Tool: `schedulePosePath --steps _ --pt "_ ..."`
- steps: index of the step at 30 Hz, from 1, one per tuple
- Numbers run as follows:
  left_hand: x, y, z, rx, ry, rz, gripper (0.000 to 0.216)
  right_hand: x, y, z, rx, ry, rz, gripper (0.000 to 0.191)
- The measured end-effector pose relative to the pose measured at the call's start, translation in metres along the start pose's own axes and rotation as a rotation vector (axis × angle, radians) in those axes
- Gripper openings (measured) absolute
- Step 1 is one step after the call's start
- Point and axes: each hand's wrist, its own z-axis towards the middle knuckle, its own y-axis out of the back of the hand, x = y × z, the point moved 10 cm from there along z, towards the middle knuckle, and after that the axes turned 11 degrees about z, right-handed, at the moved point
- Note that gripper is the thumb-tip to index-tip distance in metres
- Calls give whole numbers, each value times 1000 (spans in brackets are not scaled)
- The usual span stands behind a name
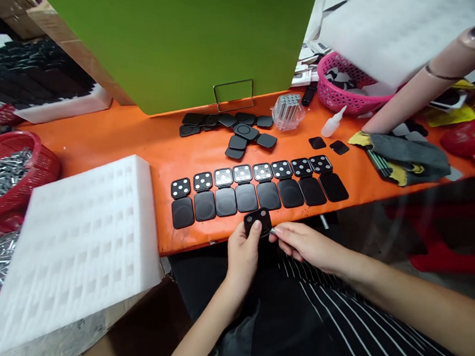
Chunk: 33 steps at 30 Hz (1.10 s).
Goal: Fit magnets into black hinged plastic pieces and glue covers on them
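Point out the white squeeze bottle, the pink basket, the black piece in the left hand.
White squeeze bottle (330, 126), head view: body.
Pink basket (340, 100), head view: front wall.
Black piece (265, 222), head view: dotted face.

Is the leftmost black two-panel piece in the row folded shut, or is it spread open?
Spread open: its dotted panel and plain panel both show on the orange table, neither covering the other.

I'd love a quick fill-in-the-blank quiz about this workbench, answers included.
1. The left hand holds a dotted piece coloured ____.
2. The tabletop is bright ____.
3. The row of two-panel pieces on it numbers ____.
4. The perforated basket near the white bottle is ____.

Missing words: black; orange; eight; pink.
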Motion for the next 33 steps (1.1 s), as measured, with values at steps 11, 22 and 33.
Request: schedulePosePath --steps 11,22,33 --pt "-37 -18 -27 51 -390 356 25 -25 -11 -6 64 -274 632 21" --pt "-37 -29 -35 127 -423 358 28 -37 -12 -8 22 -394 986 19" --pt "25 -22 2 78 59 -176 29 -82 78 -51 -396 -27 471 24"
